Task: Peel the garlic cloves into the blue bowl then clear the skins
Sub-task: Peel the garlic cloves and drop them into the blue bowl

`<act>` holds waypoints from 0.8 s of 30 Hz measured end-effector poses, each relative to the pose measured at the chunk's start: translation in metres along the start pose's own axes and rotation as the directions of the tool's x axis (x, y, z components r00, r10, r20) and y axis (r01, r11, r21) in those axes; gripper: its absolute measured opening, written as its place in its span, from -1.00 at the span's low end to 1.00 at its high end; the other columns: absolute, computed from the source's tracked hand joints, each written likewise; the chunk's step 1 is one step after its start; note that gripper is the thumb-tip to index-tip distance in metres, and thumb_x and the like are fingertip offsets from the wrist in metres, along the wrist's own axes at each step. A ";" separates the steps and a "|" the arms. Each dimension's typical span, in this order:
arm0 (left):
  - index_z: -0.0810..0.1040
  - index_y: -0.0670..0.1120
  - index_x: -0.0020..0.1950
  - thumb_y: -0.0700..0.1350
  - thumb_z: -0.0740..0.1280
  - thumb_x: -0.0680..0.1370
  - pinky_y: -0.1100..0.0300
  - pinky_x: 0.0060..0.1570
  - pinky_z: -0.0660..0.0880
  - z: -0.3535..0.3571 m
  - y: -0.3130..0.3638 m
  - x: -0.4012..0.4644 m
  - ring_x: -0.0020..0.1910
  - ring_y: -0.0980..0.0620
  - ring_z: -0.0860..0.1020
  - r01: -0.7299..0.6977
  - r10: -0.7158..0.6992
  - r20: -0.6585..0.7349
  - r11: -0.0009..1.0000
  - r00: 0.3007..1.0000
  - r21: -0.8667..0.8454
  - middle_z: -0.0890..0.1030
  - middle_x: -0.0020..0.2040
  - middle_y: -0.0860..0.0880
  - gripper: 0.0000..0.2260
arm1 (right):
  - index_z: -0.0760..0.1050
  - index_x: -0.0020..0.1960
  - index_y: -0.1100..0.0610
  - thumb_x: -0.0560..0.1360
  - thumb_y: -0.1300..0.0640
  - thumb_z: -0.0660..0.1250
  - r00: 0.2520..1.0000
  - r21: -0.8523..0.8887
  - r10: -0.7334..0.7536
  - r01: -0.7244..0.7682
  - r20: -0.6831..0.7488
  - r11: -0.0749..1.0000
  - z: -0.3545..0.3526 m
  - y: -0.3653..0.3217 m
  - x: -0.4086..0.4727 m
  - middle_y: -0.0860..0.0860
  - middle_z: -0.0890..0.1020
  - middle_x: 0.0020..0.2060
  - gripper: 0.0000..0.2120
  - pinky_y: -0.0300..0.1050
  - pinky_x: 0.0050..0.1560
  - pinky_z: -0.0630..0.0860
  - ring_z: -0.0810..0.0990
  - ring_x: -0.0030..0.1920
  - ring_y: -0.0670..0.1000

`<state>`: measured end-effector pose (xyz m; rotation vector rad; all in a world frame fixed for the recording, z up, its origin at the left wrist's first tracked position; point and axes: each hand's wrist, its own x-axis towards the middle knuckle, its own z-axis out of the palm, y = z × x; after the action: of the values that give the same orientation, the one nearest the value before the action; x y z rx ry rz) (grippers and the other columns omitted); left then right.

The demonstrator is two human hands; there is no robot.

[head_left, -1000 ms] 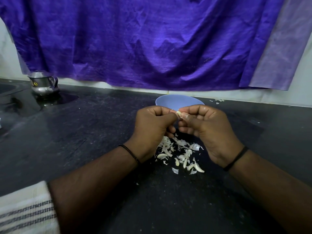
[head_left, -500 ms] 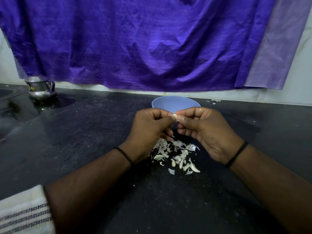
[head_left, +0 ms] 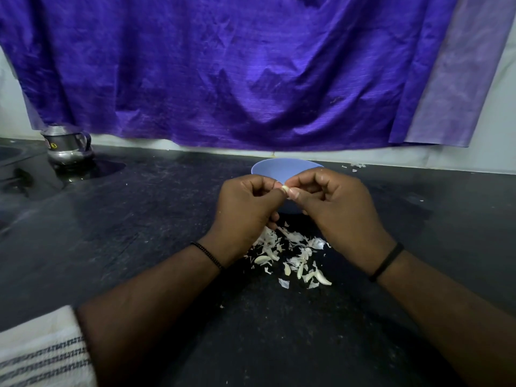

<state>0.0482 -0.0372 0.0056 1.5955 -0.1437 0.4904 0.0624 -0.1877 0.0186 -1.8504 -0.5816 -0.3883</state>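
Both hands (head_left: 287, 208) pinch garlic clove (head_left: 285, 188) btwn fingertips, above blue bowl (head_left: 275, 169).

The tabletop (head_left: 139, 247) is dark, scuffed stone, flecked with pale specks. At its centre lies a loose heap of garlic skins (head_left: 290, 255), with the blue bowl (head_left: 268, 170) just beyond it at 12 o'clock, near the back edge. A steel jug (head_left: 67, 148) stands far off at 10 o'clock on a glossy patch. A few stray skin bits (head_left: 354, 166) lie at 1 o'clock by the wall.
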 end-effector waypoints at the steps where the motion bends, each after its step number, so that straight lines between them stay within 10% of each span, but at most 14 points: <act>1: 0.64 -0.25 -0.15 -0.26 0.42 0.51 0.19 -0.48 0.50 -0.001 0.001 0.000 -0.52 0.08 0.49 -0.025 0.025 0.000 0.999 1.000 0.028 0.55 -0.47 0.01 -0.94 | 0.67 -0.05 0.07 0.49 0.20 0.47 1.000 -0.025 -0.023 0.023 -0.002 0.999 -0.001 -0.001 0.000 -0.11 0.72 -0.19 -0.93 -0.31 -0.15 0.57 0.67 -0.17 -0.18; 24: 0.61 -0.32 -0.12 -0.36 0.35 0.50 0.21 -0.49 0.47 0.002 0.002 -0.001 -0.48 0.03 0.45 0.197 -0.187 0.067 0.959 0.980 -0.204 0.55 -0.24 -0.32 -0.95 | 0.63 -0.07 0.19 0.51 0.32 0.41 0.992 0.282 0.124 -0.127 0.029 0.951 0.007 0.002 -0.002 0.08 0.70 -0.30 -0.94 -0.21 -0.26 0.61 0.66 -0.30 -0.04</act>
<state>0.0473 -0.0396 0.0073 1.3971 -0.0721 0.2769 0.0619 -0.1826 0.0135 -1.6035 -0.4957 -0.1983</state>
